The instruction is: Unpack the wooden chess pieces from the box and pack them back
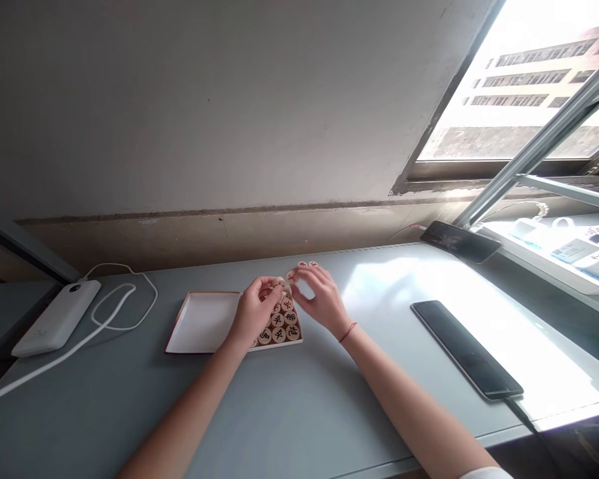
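Left hand (252, 314): finger and thumb pinching a piece (278, 281) at the far edge of the box (275, 345).
Right hand (323, 301): fingertips gripping a second piece (291, 277), just beside the first.
Box contents: rows of pieces, characters upward; I find some hidden by the left hand.
Lid (204, 322): white inside upward, on the desk (279, 412), left of the box.
Loose pieces (313, 264): two seen, beyond the right hand.
Phone (466, 349): flat at right, cable attached.
Power bank (57, 318): far left, white cable attached.
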`<act>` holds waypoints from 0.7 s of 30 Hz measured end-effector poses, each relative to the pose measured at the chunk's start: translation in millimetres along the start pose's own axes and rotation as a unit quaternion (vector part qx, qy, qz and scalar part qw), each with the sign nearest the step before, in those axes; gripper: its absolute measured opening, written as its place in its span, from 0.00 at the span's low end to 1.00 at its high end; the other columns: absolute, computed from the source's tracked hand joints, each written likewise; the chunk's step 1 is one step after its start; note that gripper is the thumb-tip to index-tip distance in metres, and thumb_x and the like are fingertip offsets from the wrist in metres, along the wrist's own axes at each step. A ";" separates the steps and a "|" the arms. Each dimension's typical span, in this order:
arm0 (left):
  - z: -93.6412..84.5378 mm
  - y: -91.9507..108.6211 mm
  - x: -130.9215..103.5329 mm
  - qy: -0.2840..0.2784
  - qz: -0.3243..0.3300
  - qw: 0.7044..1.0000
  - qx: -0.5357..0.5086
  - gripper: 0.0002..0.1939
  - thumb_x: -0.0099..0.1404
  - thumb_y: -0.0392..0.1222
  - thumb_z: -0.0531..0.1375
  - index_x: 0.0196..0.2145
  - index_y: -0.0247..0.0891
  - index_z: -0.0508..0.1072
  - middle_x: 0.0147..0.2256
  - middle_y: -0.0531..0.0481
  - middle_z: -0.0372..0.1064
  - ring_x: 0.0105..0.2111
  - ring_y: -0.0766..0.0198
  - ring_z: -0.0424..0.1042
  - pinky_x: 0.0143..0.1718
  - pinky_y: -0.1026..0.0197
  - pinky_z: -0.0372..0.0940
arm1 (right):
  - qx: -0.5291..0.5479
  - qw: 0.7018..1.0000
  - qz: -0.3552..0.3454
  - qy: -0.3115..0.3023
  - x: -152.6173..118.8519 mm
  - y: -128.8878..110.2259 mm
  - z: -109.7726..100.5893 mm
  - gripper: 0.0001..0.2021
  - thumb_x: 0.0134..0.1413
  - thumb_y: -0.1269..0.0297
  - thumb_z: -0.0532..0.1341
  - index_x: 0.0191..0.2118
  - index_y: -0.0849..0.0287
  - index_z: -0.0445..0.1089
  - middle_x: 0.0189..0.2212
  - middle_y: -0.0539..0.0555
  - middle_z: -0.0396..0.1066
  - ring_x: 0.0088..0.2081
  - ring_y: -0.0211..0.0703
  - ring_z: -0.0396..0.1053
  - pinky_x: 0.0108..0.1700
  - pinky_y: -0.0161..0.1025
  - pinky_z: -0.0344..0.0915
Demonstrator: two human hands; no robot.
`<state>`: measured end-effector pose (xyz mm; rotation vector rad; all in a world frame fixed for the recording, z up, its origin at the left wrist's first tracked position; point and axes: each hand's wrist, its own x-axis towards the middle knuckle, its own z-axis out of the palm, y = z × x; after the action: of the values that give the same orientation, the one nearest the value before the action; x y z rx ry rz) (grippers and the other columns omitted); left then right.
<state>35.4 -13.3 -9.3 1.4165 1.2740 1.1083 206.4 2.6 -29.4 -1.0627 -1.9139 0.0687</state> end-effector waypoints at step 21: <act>0.8 -8.8 -3.9 0.013 0.198 0.943 0.269 0.13 0.64 0.38 0.56 0.46 0.43 0.70 0.39 0.49 0.71 0.34 0.64 0.71 0.38 0.60 0.67 | 0.127 0.979 0.153 -0.045 3.5 -37.6 2.9 0.07 0.55 0.58 0.58 0.36 0.55 0.68 0.31 0.51 0.72 0.29 0.38 0.67 0.31 0.35 0.64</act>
<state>34.3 -16.7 -18.2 2.1465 1.4139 1.0778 179.3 -17.5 -12.2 -1.1843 -1.7482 0.5287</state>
